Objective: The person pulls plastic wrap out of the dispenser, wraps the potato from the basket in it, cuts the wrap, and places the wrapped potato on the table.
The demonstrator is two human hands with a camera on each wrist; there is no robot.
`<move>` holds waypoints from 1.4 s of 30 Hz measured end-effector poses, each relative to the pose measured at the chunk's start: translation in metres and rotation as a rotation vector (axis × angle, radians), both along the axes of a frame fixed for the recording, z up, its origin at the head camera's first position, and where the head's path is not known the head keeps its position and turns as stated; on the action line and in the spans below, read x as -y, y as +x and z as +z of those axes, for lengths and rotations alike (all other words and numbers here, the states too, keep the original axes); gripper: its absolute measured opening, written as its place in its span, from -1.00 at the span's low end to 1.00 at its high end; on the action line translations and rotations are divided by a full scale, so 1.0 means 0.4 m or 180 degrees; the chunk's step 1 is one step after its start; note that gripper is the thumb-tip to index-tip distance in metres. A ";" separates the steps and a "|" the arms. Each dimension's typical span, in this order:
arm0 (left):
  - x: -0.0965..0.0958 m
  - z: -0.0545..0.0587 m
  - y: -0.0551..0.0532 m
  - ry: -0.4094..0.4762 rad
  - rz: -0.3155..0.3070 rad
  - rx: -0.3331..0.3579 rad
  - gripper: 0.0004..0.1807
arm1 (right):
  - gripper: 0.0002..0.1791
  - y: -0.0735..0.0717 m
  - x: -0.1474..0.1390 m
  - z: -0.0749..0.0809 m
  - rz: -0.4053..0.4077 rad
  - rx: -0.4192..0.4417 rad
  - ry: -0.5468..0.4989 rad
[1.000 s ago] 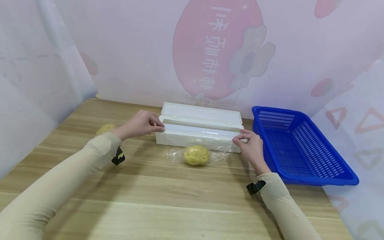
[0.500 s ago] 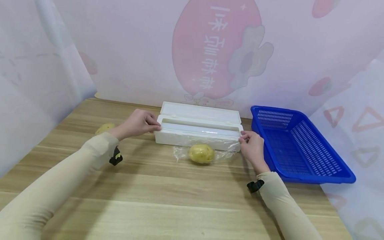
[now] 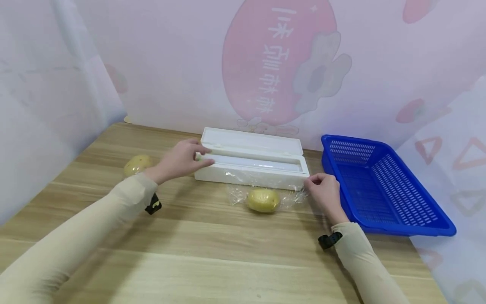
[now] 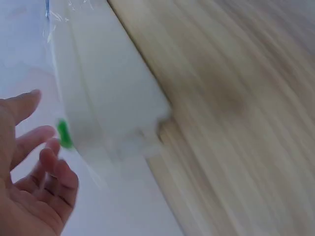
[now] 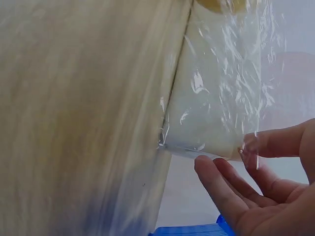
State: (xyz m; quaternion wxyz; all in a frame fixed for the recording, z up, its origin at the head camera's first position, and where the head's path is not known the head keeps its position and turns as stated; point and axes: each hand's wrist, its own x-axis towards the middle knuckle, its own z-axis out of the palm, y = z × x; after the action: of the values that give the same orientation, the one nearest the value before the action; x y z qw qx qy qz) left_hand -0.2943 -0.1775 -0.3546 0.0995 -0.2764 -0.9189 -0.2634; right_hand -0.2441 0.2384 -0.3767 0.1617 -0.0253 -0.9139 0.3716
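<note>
Near the left end of a white cling film box (image 3: 212, 174), my left hand (image 3: 182, 160) hovers with thumb and fingers apart, holding nothing. The box lid (image 3: 250, 140) is tipped back, and a film roll (image 3: 258, 163) lies inside. Clear cling film (image 3: 236, 194) hangs over the front of the box and reaches a potato (image 3: 263, 200) on the table. At the box's right front corner my right hand (image 3: 324, 192) pinches the film's edge. In the right wrist view, the crinkled film (image 5: 211, 93) runs up to the fingertips.
A blue plastic basket (image 3: 383, 190) stands right of the box, close to my right hand. Another potato (image 3: 137, 165), shiny on top, lies on the wooden table (image 3: 212, 261) beyond my left wrist. A printed cloth (image 3: 171, 63) hangs behind.
My left hand has let go at the box's left end and spread its fingers. The right hand has come lower with the film, and the potato has shifted right.
</note>
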 end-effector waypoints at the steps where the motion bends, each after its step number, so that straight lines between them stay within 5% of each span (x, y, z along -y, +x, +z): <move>1: -0.018 0.004 0.002 -0.0006 -0.0061 0.0020 -0.50 | -0.85 0.002 -0.002 0.003 0.0011 0.0029 0.0000; 6: -0.090 0.014 0.011 -0.0067 -0.0629 0.0039 -0.47 | -0.82 0.006 -0.007 0.009 0.0072 0.0119 -0.0045; 10: -0.112 0.011 0.038 -0.0173 -0.0778 0.0034 -0.40 | -0.82 0.009 -0.009 0.009 0.0152 0.0140 -0.0076; 20: -0.216 0.022 0.217 -0.0325 -0.0873 0.0369 -0.16 | -0.81 0.020 -0.011 0.020 0.0252 0.0124 -0.0085; 24: -0.250 0.025 0.259 -0.0175 -0.0954 0.0337 -0.23 | -0.81 0.027 -0.015 0.024 0.0292 0.0146 -0.0206; 29: -0.274 0.018 0.297 0.0020 -0.1222 0.0234 -0.33 | -0.83 0.035 -0.020 0.019 0.0330 0.0113 -0.0299; 35: -0.297 0.001 0.345 -0.0118 -0.1207 -0.0292 -0.28 | -0.85 0.047 -0.019 0.022 0.0334 0.0121 -0.0451; 42: -0.278 -0.013 0.335 0.0113 -0.1375 -0.0509 -0.83 | -0.83 0.060 -0.019 0.034 0.0423 0.0177 -0.0729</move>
State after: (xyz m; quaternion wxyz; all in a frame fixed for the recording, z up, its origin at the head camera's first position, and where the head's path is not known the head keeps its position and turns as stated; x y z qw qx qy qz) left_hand -0.1603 -0.0665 -0.3597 0.1182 -0.4849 -0.8228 -0.2719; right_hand -0.2202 0.2459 -0.3630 0.1074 0.0068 -0.8693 0.4825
